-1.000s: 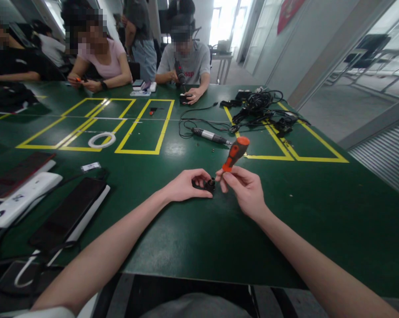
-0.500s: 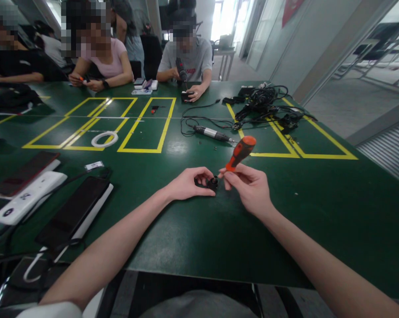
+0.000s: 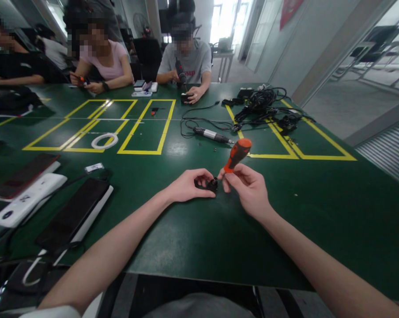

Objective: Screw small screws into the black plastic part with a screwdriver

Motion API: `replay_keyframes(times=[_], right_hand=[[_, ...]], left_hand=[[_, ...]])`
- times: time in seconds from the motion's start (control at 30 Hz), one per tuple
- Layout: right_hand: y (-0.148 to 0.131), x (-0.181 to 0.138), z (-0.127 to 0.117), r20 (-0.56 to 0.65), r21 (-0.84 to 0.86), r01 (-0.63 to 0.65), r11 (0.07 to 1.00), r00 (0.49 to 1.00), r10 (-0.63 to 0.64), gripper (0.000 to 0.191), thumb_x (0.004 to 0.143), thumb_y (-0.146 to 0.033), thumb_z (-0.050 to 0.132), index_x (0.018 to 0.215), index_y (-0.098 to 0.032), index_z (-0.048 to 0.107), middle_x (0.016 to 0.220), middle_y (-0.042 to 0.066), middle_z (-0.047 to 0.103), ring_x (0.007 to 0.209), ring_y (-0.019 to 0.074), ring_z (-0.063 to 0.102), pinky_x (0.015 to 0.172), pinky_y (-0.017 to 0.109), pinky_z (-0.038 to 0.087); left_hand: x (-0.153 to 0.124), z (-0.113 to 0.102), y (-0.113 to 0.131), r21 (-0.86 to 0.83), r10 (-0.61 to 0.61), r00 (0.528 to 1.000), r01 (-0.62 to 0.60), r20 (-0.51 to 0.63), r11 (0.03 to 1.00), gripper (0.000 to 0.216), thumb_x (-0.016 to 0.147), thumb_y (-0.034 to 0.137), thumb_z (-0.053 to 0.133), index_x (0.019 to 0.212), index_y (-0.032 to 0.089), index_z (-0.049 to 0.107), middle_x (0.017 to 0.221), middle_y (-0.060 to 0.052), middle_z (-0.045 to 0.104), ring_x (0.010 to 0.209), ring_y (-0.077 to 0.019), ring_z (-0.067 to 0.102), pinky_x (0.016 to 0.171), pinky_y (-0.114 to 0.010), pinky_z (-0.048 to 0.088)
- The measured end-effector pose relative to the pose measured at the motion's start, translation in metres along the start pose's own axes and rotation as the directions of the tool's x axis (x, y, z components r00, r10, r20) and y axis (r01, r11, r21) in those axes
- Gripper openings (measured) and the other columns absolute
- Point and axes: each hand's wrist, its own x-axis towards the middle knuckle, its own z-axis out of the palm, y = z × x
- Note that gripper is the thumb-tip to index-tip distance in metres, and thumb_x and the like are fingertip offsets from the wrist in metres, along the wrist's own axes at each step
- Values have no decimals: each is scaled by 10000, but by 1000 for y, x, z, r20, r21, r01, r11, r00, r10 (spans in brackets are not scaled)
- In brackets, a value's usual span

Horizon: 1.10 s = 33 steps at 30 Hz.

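Near the middle of the green table [image 3: 173, 234], my left hand [image 3: 193, 184] is closed around a small black part [image 3: 212, 185] with a round opening on top; its exact kind I cannot make out. My right hand [image 3: 249, 187] grips an orange and black screwdriver [image 3: 238, 154] low on its handle. The handle leans up and to the right, and its lower end is beside the black part. Fingers hide the screwdriver's tip, so I cannot tell whether it touches the part.
Beyond my hands lies a corded electric screwdriver [image 3: 212, 134], with tangled black cables [image 3: 262, 106] behind it. Left are a white tape ring [image 3: 104, 141], a black phone [image 3: 74, 212] and a white power strip [image 3: 29, 198]. Across the table, a co-worker's hand [image 3: 194, 94] steadies a black box under a drill.
The screwdriver's handle has shifted slightly left and down, together with my right hand. My left hand keeps its hold on the black part.
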Motion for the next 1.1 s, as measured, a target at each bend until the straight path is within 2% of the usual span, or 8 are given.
replay_keyframes(times=[0.17,0.3,0.43,0.57,0.7,0.87,1.03,1.1], right_hand=[[1,-1,2,11,48,19,999,1000,-20,345,840,-505,790,989,-216,674,704,-4,707,514,122,576,523,279,513],[-3,-1,3,-30,-11,-1,1000,1000,0,354,806,-504,826,798,-230,602,638,-12,687,507,126,565,522,277,515],[-4,0,1,-22,-64,15,998,1000,-16,382,798,-546,820,723,-211,654,713,16,695,515,116,539,508,282,490],[0,1,0,49,4,-8,1000,999,8,387,868,-572,743,766,-201,695,669,11,676,495,115,549,506,282,487],[1,-1,3,56,89,-7,996,998,2,365,826,-544,803,934,-219,676,703,2,722,492,112,561,502,267,501],[-2,-1,3,-7,-31,-3,1000,1000,3,375,813,-547,812,773,-208,659,704,11,700,493,101,532,489,261,492],[-1,1,2,-6,-30,17,999,1000,-18,396,854,-583,751,761,-202,701,701,11,671,470,98,521,461,268,449],[1,0,2,25,14,11,1000,1000,-11,373,872,-576,734,837,-206,704,699,10,690,469,102,533,472,269,462]], left_hand=[[0,0,1,14,6,1000,-6,5,1000,392,721,403,864,990,175,694,871,-6,660,790,-151,569,756,-295,454],[0,-1,1,12,-6,1000,6,9,1000,383,727,400,862,986,174,693,865,-3,657,786,-149,566,755,-294,451],[0,-1,0,11,-9,1000,9,7,1000,415,711,398,874,1011,175,695,862,-1,658,782,-151,569,758,-297,456],[0,-1,1,2,10,1000,-10,2,1000,392,722,380,871,998,169,689,863,3,652,779,-143,562,752,-289,453],[0,0,2,6,11,1000,-11,5,1000,368,728,386,867,960,165,685,849,10,637,771,-136,543,739,-279,434],[0,-1,2,6,-7,1000,7,2,1000,393,717,389,870,990,168,692,852,4,647,774,-142,560,745,-284,447],[0,-1,2,14,6,1000,-6,-1,1000,408,714,374,879,1017,170,698,846,5,650,774,-144,570,756,-288,465],[0,-1,2,22,10,1000,-10,0,1000,386,721,369,875,999,169,696,854,3,654,776,-142,571,758,-287,467]])
